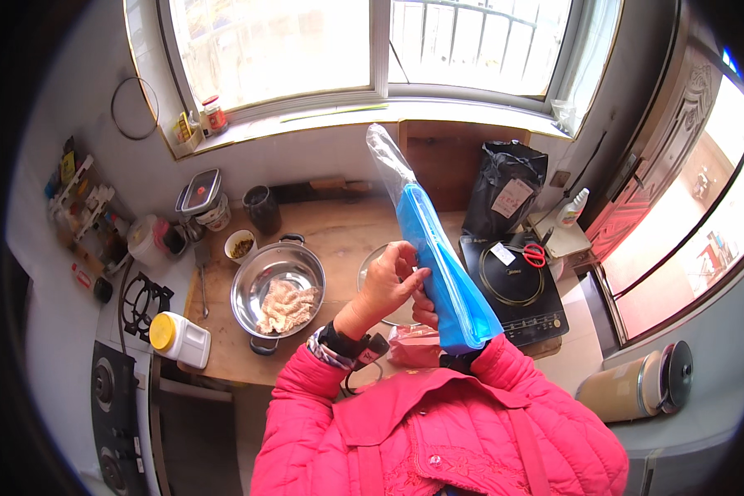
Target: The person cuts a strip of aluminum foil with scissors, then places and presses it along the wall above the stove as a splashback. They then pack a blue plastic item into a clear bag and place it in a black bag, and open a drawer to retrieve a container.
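A long, flat packet of folded blue plastic [442,273] in a clear sleeve is held up in front of me, tilted with its clear end toward the window. My right hand [424,309] grips it from behind; only some curled fingers show past its left edge. The fingers of my left hand [386,282] are pinched together at that same edge. To the left, a two-handled steel pot [241,285] stands on the wooden table [326,217]. In it lies a crumpled, bumpy beige piece [288,307] whose kind I cannot make out.
Right of the packet, an induction cooker [517,285] carries red-handled scissors [535,255], with a black bag [504,186] behind it. A white jug with yellow lid [180,339], a small bowl [240,245] and a dark jar [262,209] surround the pot. A gas stove [112,397] stands far left.
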